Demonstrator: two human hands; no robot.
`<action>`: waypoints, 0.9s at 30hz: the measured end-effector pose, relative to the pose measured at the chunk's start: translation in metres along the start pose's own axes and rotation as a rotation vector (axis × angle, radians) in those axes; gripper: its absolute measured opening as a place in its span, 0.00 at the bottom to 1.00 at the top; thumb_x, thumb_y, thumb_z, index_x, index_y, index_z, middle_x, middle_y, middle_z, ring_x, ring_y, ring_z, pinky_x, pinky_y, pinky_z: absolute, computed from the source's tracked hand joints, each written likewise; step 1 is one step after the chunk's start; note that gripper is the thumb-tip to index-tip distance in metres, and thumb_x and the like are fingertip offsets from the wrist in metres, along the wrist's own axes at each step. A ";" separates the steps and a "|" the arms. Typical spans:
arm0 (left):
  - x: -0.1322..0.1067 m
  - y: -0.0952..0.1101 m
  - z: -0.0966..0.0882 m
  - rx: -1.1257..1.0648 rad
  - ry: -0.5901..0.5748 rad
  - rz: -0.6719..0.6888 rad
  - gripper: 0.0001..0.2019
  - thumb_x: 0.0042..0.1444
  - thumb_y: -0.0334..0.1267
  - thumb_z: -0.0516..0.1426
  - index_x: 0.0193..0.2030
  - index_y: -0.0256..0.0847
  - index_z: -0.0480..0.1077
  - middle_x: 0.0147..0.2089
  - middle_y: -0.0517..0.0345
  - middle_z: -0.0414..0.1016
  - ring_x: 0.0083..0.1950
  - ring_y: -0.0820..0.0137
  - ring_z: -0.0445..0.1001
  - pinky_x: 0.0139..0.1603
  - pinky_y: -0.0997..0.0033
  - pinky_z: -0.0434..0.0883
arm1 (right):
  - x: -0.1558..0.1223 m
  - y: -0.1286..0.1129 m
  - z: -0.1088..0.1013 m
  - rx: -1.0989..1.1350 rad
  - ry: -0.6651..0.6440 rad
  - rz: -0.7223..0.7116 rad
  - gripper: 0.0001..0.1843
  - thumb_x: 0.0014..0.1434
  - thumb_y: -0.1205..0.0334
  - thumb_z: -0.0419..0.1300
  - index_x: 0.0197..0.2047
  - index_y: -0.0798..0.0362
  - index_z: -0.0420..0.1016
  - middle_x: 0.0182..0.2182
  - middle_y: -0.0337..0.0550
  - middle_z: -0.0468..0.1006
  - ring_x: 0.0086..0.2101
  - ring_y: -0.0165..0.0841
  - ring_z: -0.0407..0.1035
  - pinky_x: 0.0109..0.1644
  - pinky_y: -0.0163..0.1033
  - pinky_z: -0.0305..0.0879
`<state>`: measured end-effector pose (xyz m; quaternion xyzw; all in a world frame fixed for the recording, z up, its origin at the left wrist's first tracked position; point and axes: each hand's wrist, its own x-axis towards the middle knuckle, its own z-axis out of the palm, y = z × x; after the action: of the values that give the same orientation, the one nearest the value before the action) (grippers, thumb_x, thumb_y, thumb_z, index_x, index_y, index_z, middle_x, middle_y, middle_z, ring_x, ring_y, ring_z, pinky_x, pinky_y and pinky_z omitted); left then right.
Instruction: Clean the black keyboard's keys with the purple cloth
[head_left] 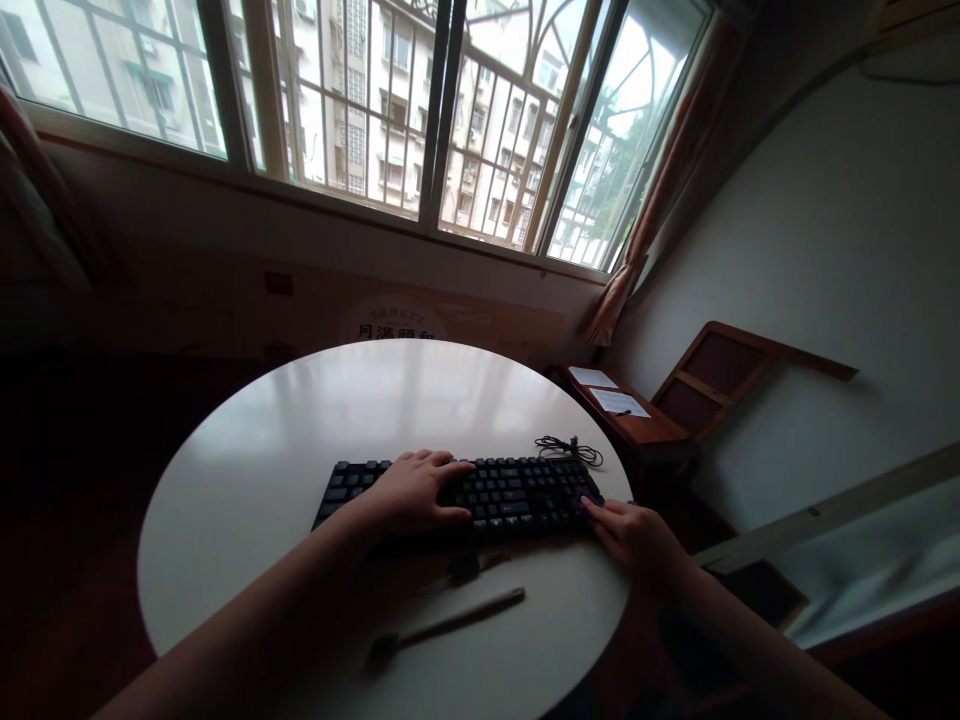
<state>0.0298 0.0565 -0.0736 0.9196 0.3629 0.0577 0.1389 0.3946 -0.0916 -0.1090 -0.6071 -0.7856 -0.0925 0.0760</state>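
A black keyboard (506, 495) lies across a round white table (247, 480). My left hand (420, 490) rests on its left half, palm down, with the fingers apart. At the keyboard's right end, the fingers of my right hand (630, 530) pinch a small dark purple thing (585, 494) against the keys; its kind is not clear. A bundled black cable (570, 450) sits just behind the keyboard. In front of it lies a brush (465, 617) with a long handle and dark bristles. Between brush and keyboard is a small dark object (463, 567), too dim to name.
A wooden chair (637, 425) with papers (619, 402) and a pen on its seat stands beyond the table's right edge. Barred windows (360, 110) and a curtain (637, 250) are behind. A glass-topped surface (885, 560) is at the lower right.
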 end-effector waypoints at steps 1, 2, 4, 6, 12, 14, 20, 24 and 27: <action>0.000 0.000 0.000 -0.003 0.002 0.004 0.38 0.52 0.64 0.59 0.69 0.58 0.63 0.69 0.50 0.65 0.67 0.48 0.64 0.67 0.48 0.59 | -0.003 0.000 0.001 0.007 0.005 0.000 0.22 0.69 0.63 0.49 0.61 0.55 0.75 0.38 0.50 0.81 0.33 0.36 0.77 0.39 0.37 0.71; 0.000 0.000 0.000 -0.006 0.004 0.007 0.38 0.52 0.64 0.59 0.69 0.58 0.63 0.69 0.51 0.65 0.67 0.48 0.64 0.67 0.49 0.59 | -0.005 -0.001 0.003 0.016 0.007 0.003 0.22 0.69 0.63 0.49 0.61 0.55 0.74 0.38 0.50 0.82 0.33 0.36 0.76 0.39 0.37 0.71; 0.001 -0.001 0.001 -0.012 0.009 0.008 0.37 0.52 0.64 0.59 0.69 0.58 0.64 0.69 0.51 0.66 0.67 0.48 0.64 0.66 0.48 0.59 | -0.011 -0.003 0.004 0.031 0.005 0.011 0.23 0.69 0.63 0.49 0.62 0.55 0.74 0.38 0.51 0.82 0.33 0.36 0.76 0.38 0.37 0.71; 0.001 -0.001 0.001 -0.012 0.017 0.010 0.37 0.52 0.64 0.59 0.69 0.58 0.64 0.69 0.51 0.66 0.66 0.47 0.65 0.66 0.48 0.59 | -0.017 -0.004 0.003 0.038 -0.002 0.021 0.23 0.69 0.62 0.49 0.62 0.55 0.74 0.37 0.51 0.81 0.33 0.37 0.76 0.37 0.37 0.71; 0.002 -0.003 0.003 -0.008 0.023 0.023 0.37 0.53 0.65 0.58 0.69 0.58 0.64 0.68 0.50 0.66 0.66 0.48 0.65 0.66 0.48 0.60 | -0.010 0.004 -0.017 0.123 0.055 0.086 0.20 0.71 0.57 0.49 0.54 0.52 0.79 0.34 0.46 0.80 0.32 0.36 0.75 0.39 0.38 0.69; 0.002 -0.002 0.003 -0.006 0.025 0.022 0.37 0.53 0.65 0.58 0.69 0.58 0.64 0.68 0.50 0.66 0.66 0.48 0.65 0.66 0.48 0.60 | 0.005 0.012 -0.029 0.132 0.105 0.114 0.19 0.70 0.55 0.50 0.49 0.52 0.81 0.34 0.45 0.80 0.33 0.36 0.75 0.39 0.37 0.68; 0.000 0.003 -0.001 0.016 0.021 -0.006 0.37 0.53 0.64 0.58 0.69 0.57 0.63 0.68 0.49 0.67 0.66 0.47 0.65 0.65 0.48 0.60 | 0.073 0.042 -0.045 0.032 0.184 0.205 0.19 0.68 0.55 0.51 0.43 0.52 0.82 0.39 0.48 0.83 0.38 0.40 0.76 0.42 0.39 0.67; 0.000 0.001 0.000 0.014 0.019 -0.003 0.37 0.54 0.65 0.57 0.69 0.58 0.62 0.68 0.49 0.66 0.67 0.47 0.64 0.66 0.47 0.60 | 0.104 0.051 -0.036 -0.013 0.223 0.250 0.21 0.70 0.54 0.49 0.48 0.53 0.82 0.42 0.52 0.83 0.42 0.43 0.76 0.44 0.41 0.66; 0.000 -0.001 0.002 0.009 0.015 -0.004 0.37 0.54 0.65 0.58 0.70 0.58 0.62 0.69 0.49 0.65 0.67 0.46 0.64 0.66 0.47 0.60 | 0.110 0.046 -0.026 -0.016 0.169 0.206 0.21 0.71 0.54 0.49 0.48 0.53 0.82 0.40 0.50 0.83 0.40 0.41 0.76 0.41 0.40 0.65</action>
<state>0.0299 0.0570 -0.0760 0.9191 0.3658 0.0627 0.1320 0.4116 0.0167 -0.0563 -0.6752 -0.7091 -0.1412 0.1462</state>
